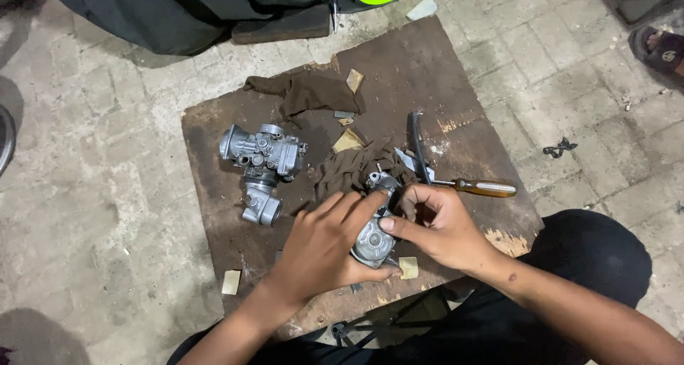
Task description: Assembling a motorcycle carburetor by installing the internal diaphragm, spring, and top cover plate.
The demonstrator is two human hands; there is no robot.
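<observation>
Gripping a grey metal carburetor part (pixel 374 240) from both sides, the left hand (pixel 324 247) and right hand (pixel 442 226) have their fingers clenched around it above the near edge of a brown wooden board (pixel 427 66). A second carburetor (pixel 262 151), brown rags (pixel 306 94) and a wooden-handled screwdriver (pixel 484 188) lie on the board.

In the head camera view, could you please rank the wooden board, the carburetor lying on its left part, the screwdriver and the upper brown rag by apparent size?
1. Wooden board, by far.
2. Upper brown rag and carburetor: too alike to rank.
3. Screwdriver, slimmest, partly hidden.
</observation>
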